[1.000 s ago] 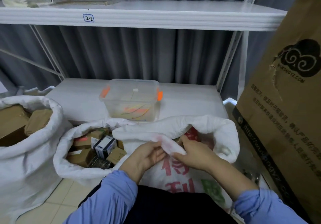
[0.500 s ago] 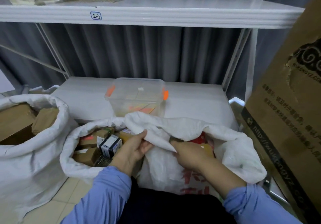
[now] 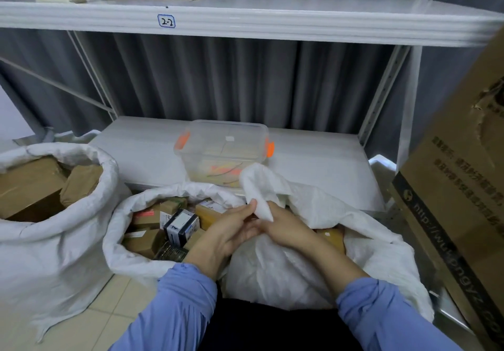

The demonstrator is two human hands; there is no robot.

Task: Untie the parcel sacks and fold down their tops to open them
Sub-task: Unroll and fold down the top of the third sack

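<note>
Near sack (image 3: pixel 308 266): white woven fabric, crumpled, standing on the floor right in front of the person; its mouth is loose and open, a brown parcel showing inside at the right.
Sack top (image 3: pixel 260 187): one flap of the rim is lifted into a peak above the rest of the near sack, its lower corner caught between the two hands.
Left hand (image 3: pixel 231 230): over the near sack's left rim, fingers (image 3: pixel 252 205) pressed together and pinching the flap's edge.
Right hand (image 3: pixel 283 225): touching the left hand, just right of it; its fingers are curled under the flap, and I cannot tell how firmly they grip.
Middle sack (image 3: pixel 128 244): touching the near sack's left side, top already rolled down, small boxes heaped inside.
Far sack (image 3: pixel 49 247): left of the middle sack, rim rolled down, brown cartons inside.
Lower shelf (image 3: pixel 321 160): behind the near sack, bare to the right of a clear tub (image 3: pixel 223 154) with orange clips.
Cardboard box (image 3: pixel 461 176): tall, close on the near sack's right, hemming that side.
Floor (image 3: pixel 109 307): pale tiles showing only in a narrow strip left of the near sack.
</note>
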